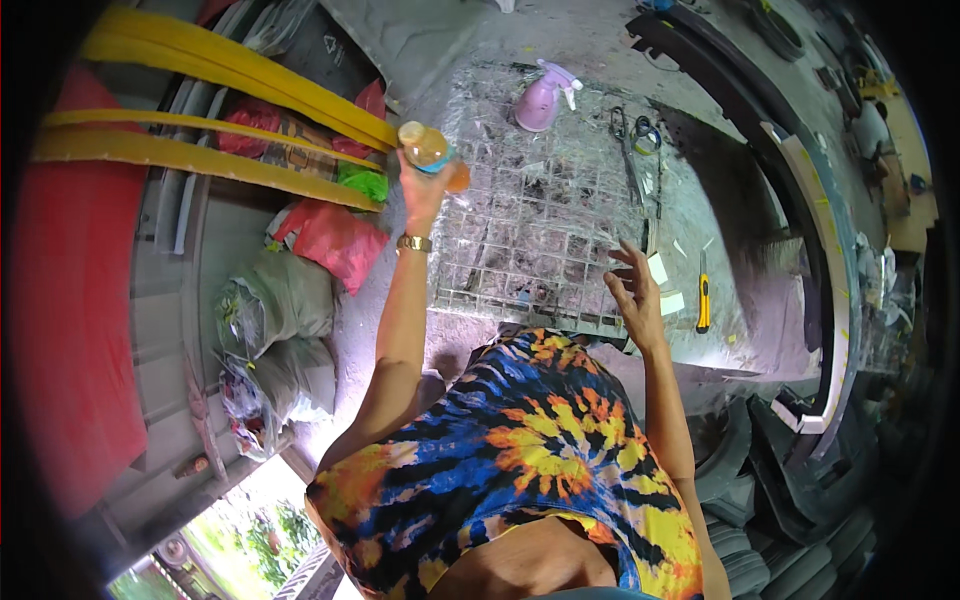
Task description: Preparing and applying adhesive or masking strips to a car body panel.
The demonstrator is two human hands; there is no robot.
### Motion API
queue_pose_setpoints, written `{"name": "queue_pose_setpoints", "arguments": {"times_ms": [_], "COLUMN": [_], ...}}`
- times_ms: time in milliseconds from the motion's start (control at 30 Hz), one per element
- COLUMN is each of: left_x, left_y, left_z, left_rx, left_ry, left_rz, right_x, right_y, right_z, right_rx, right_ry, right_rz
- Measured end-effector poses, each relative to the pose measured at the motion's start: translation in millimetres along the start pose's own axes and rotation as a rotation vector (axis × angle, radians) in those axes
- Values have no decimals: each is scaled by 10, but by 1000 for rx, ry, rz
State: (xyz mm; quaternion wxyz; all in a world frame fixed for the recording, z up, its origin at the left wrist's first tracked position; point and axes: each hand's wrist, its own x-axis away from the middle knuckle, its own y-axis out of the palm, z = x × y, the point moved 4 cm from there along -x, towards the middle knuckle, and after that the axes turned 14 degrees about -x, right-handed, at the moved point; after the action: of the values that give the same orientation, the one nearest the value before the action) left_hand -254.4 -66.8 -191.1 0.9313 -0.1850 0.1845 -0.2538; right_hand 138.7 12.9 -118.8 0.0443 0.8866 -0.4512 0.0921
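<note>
My left hand (pixel 424 190), with a watch at the wrist, is wrapped round a bottle (pixel 424 145) of orange liquid with a blue label. It holds the bottle tilted over the left edge of a grid-topped work table (pixel 530 230). Over the table's near right part hovers my right hand (pixel 637 290), fingers apart and nothing in it. Just right of that hand lie small white pieces (pixel 671 302) and a yellow utility knife (pixel 703 300). A purple spray bottle (pixel 540 100) stands at the table's far side. Scissors (pixel 648 135) lie right of it.
Yellow beams (pixel 250 90) reach in from the left, close to my left hand. Filled sacks (pixel 275 300) and a red plastic bag (pixel 340 240) sit below them. A long curved black strip (pixel 790 165) bounds the right side. Dark curved parts (pixel 770 470) are stacked at lower right.
</note>
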Motion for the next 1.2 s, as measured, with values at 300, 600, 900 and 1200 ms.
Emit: {"name": "queue_pose_setpoints", "arguments": {"times_ms": [300, 600, 900, 1200], "left_x": [-128, 179, 379, 565], "left_y": [294, -594, -182, 1224], "left_z": [-20, -56, -397, -279], "left_rx": [-227, -290, 351, 415], "left_ry": [27, 19, -202, -198], "left_rz": [-182, -22, -259, -574], "right_x": [296, 609, 476, 475], "right_y": [-151, -302, -449, -441], "right_z": [268, 567, 449, 329], "right_rx": [39, 3, 66, 137], "right_ry": [130, 198, 61, -5], "right_rz": [47, 95, 79, 99]}}
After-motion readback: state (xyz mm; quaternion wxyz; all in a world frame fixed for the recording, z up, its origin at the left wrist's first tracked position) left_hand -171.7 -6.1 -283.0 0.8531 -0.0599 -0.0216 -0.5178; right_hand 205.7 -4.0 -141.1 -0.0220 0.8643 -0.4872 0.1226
